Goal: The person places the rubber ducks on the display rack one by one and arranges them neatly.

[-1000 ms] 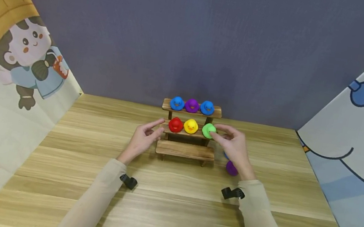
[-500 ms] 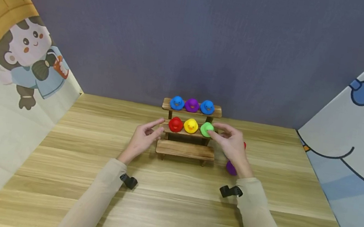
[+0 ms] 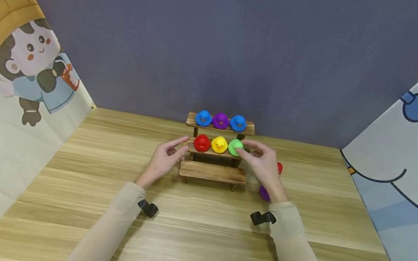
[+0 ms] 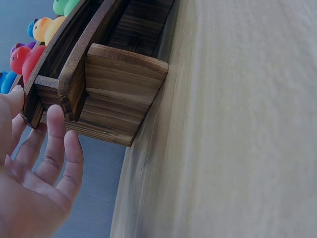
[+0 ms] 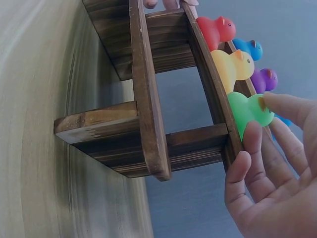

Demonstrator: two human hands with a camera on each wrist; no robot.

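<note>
Pinching the green duck (image 3: 235, 146) near the right edge of the middle shelf (image 5: 207, 79), the right hand (image 3: 263, 162) has it just beside the yellow duck (image 3: 219, 144). It looks light, soft and squeezable, perhaps slightly slick; a gentle hold on its rounded sides should suit. The left hand (image 3: 162, 159), fingers loosely spread, is at the shelf's left edge; contact is unclear.

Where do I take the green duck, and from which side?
Probably the round head of the green duck, front and back, from the right: the head stands uppermost, the yellow duck sits close on the left, and none on the right.
</note>
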